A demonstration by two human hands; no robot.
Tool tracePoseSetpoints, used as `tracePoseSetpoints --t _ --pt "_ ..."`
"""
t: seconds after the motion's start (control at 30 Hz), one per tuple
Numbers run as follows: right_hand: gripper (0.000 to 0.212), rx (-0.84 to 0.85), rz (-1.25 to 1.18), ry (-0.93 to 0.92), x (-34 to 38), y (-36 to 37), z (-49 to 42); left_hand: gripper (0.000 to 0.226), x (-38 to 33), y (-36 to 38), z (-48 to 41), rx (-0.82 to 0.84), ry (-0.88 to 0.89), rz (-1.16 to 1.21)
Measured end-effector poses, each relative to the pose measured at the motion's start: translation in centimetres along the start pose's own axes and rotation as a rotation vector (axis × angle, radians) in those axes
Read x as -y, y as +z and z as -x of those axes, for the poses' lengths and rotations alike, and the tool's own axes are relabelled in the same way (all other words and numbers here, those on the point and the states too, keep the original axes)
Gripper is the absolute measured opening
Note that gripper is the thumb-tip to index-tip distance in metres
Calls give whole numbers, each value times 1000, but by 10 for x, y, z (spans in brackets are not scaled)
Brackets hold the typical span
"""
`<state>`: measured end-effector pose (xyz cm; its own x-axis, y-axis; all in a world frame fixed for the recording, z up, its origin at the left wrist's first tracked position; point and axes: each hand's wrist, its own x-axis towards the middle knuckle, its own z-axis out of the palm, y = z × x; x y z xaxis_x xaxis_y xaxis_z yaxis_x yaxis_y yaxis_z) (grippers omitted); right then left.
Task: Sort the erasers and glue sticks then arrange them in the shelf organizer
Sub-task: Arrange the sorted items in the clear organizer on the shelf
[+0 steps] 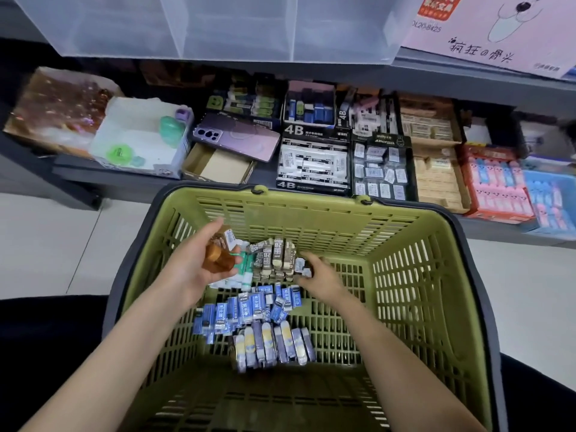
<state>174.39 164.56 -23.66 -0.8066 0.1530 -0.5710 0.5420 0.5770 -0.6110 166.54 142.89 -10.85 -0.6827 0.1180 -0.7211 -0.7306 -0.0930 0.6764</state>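
Note:
A green shopping basket (pixel 420 275) sits in front of me with erasers piled on its floor. Grey 2B erasers (pixel 274 254) lie at the far end, blue-wrapped erasers (pixel 249 307) in the middle, and purple-and-yellow ones (pixel 271 344) nearest me. My left hand (pixel 193 269) holds amber-brown items with a white label (pixel 219 252) above the basket's left side. My right hand (pixel 321 275) reaches down onto small wrapped erasers (pixel 304 269) beside the 2B pile, its fingers around them.
A low dark shelf (pixel 124 182) behind the basket carries display boxes: 4B erasers (pixel 313 163), black-boxed small erasers (pixel 381 169), beige erasers (pixel 436 179), pink and blue packs (pixel 495 188). A purple phone (pixel 237 135) lies over an empty cardboard box (pixel 218 165). Clear bins (pixel 218 26) hang above.

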Motion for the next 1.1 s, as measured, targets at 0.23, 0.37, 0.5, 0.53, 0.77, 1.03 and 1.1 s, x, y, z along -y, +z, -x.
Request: tracePoseSetpoints --t 0.23,0.37,0.5,0.53,0.77,1.03,1.1 --pt "65 3 -64 55 -5 -1 -7 29 -12 -14 -3 23 -21 3" --pt "60 -34 -243 81 4 -28 20 27 -21 -13 3 71 -39 -76" --pt "52 -31 -409 -29 52 -70 65 20 -39 0 21 186 -26 -259" --pt "47 -19 -458 -81 69 -82 77 18 -45 4 27 230 -14 -293" --pt "28 60 -376 -431 190 -138 161 57 -101 28 99 538 58 -481" --pt "35 -90 -287 -643 266 -168 197 41 -159 19 154 643 220 -530" --pt "33 -116 -306 -672 285 -174 199 43 -172 18 160 614 261 -464"
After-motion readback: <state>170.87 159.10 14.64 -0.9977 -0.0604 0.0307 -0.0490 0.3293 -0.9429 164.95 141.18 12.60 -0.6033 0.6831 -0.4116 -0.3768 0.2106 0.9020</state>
